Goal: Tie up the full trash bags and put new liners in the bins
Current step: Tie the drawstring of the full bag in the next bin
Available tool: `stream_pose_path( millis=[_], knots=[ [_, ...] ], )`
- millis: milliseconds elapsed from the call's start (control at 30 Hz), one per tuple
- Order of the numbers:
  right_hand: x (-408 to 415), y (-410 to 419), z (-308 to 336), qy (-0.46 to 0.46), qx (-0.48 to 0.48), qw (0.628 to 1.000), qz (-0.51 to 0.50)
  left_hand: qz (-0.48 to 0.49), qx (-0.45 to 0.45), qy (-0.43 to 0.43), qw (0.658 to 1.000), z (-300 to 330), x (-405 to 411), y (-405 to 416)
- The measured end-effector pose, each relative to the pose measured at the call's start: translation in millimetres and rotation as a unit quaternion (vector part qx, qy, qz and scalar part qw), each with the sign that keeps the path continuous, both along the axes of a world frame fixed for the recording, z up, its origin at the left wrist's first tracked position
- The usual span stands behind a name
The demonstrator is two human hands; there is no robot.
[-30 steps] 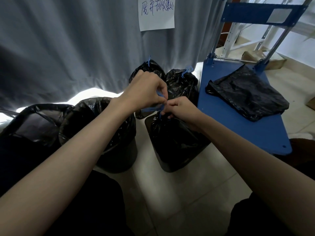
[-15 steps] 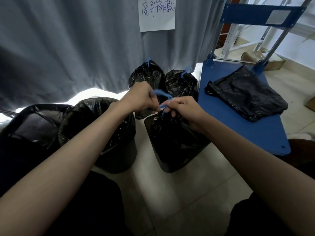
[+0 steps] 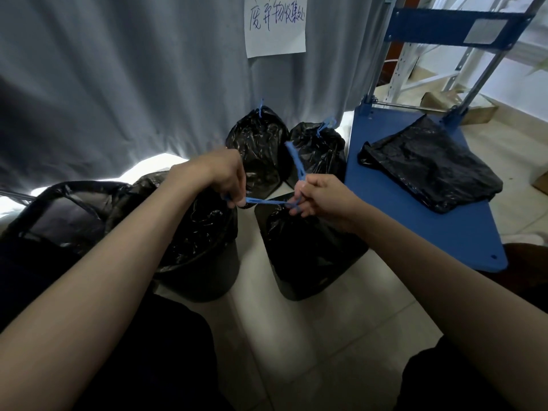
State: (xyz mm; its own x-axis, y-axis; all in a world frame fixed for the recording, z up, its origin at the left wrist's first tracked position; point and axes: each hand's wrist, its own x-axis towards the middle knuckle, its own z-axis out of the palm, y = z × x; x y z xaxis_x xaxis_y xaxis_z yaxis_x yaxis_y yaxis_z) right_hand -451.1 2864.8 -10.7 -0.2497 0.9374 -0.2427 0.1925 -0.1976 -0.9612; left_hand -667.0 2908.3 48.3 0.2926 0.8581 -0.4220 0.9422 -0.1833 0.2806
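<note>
Head view: handwritten paper sign (image 3: 275,25) on curtain (image 3: 118,69), characters unclear.

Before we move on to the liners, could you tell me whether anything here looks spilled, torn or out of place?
Nothing stands out. Both hands, left hand and right hand, pull the blue drawstring over the black trash bag; no spill shows on the floor.

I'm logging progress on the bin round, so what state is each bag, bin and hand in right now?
Left hand: closed on the blue drawstring.
Right hand: closed on the drawstring's other end.
Blue drawstring: pulled taut between the hands.
Front bag: neck gathered, knot unfinished.
Two back bags: tied shut with blue ties.
Round bin: lined, open.
Left bin: lined, open.
Spare liner: lying crumpled on the blue cart.
</note>
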Motion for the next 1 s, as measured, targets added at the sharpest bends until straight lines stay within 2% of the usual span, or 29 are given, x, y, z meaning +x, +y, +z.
stream_pose_path(
  millis=[100,167,267,400,533,700,833,1000],
  knots=[
    [2.2,-4.1,-4.8,-0.062,-0.024,0.997,0.045,0.003,0.002,-0.009,1.000,-0.7,2.4,1.6],
    [4.1,-5.3,-6.4,-0.071,-0.041,0.995,0.060,-0.003,0.013,-0.001,1.000,-3.7,6.8,0.3],
    [5.1,-2.1,-4.6,-0.060,0.000,0.997,0.045,-0.041,0.064,-0.008,0.997,-12.6,17.1,-3.0],
    [5.5,3.8,-1.6,-0.052,0.087,0.994,0.041,-0.052,0.094,-0.145,0.984,-23.6,35.4,-11.0],
    [3.1,1.8,-2.8,-0.032,0.100,0.993,0.045,-0.032,0.090,-0.237,0.967,-34.3,50.6,-17.9],
    [4.8,0.2,-0.9,-0.030,0.110,0.992,0.047,-0.018,0.103,-0.260,0.960,-39.6,51.1,-18.6],
    [7.1,0.8,-3.0,0.010,0.074,0.997,0.022,0.008,0.083,-0.297,0.951,-35.4,41.5,-13.8],
    [10.0,5.2,-8.7,0.075,0.027,0.996,-0.032,0.004,0.082,-0.247,0.965,-33.4,36.1,-10.3]
  ],
)
